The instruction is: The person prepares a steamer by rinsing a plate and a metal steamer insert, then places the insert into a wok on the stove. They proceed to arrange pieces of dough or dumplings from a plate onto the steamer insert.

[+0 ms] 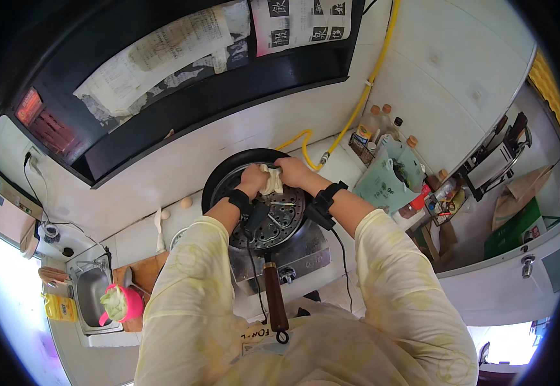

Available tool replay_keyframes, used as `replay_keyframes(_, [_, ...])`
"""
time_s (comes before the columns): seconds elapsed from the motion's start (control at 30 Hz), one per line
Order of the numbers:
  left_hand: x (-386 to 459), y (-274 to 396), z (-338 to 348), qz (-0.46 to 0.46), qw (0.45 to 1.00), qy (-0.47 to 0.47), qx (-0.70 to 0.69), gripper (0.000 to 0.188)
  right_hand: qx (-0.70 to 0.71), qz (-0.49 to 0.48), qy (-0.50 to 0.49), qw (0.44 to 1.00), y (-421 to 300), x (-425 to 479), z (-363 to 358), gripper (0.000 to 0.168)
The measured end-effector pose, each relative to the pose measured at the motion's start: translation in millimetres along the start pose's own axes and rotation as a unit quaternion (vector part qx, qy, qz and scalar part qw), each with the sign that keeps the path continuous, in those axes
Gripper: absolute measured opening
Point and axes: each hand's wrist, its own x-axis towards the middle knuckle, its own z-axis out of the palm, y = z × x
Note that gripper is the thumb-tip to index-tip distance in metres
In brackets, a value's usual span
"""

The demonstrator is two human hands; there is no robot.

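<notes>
A black frying pan (211,182) with a long brown handle (274,294) stands on a metal gas stove (309,255). Inside it lies a round perforated metal steamer rack (260,231), with wire loops at its middle. Over the pan's far part, my left hand (252,181) and my right hand (298,172) grip a creased, soft cream-coloured piece (273,182) from its two sides. Whether this is cloth or food I cannot tell. My fingertips are partly hidden behind it.
A yellow gas hose (357,108) runs behind the stove. At right stand a green bag (381,178) and bottles (381,118). Two eggs (186,202) lie left of the pan, beyond a pink basket (130,304) of leaves and a sink (91,294). A black range hood (203,101) overhangs.
</notes>
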Motion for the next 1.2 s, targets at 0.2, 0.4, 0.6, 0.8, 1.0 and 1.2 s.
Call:
replay_keyframes(0.2, [10.7, -13.5, -12.8, 0.003, 1.0, -0.006, 0.0, 0.038, -0.021, -0.101, -0.123, 0.987, -0.2, -0.6, -1.7, 0.03])
replay_keyframes(0.4, [15.4, -10.1, -22.6, 0.012, 0.998, -0.022, 0.055, 0.043, -0.075, -0.122, -0.168, 0.975, 5.6, 0.9, 7.3, 0.032])
replay_keyframes(0.6, [22.1, -23.2, -22.7, -0.014, 0.998, -0.053, 0.044, 0.042, -0.104, -0.069, -0.198, 0.972, -14.1, -2.1, -9.2, 0.04])
replay_keyframes(0.8, [13.7, -8.0, -15.0, -0.049, 0.998, -0.026, -0.036, 0.043, -0.056, -0.044, -0.191, 0.979, -5.9, 0.0, -6.3, 0.037])
replay_keyframes(1.0, [28.2, -18.9, -8.3, -0.014, 0.996, -0.028, 0.079, 0.04, -0.134, -0.093, -0.16, 0.974, -16.0, -2.6, -11.1, 0.042])
replay_keyframes(1.2, [30.7, -21.1, -9.8, -0.028, 0.996, -0.024, 0.08, 0.035, -0.151, -0.088, -0.159, 0.972, -23.7, -7.8, -8.9, 0.041])
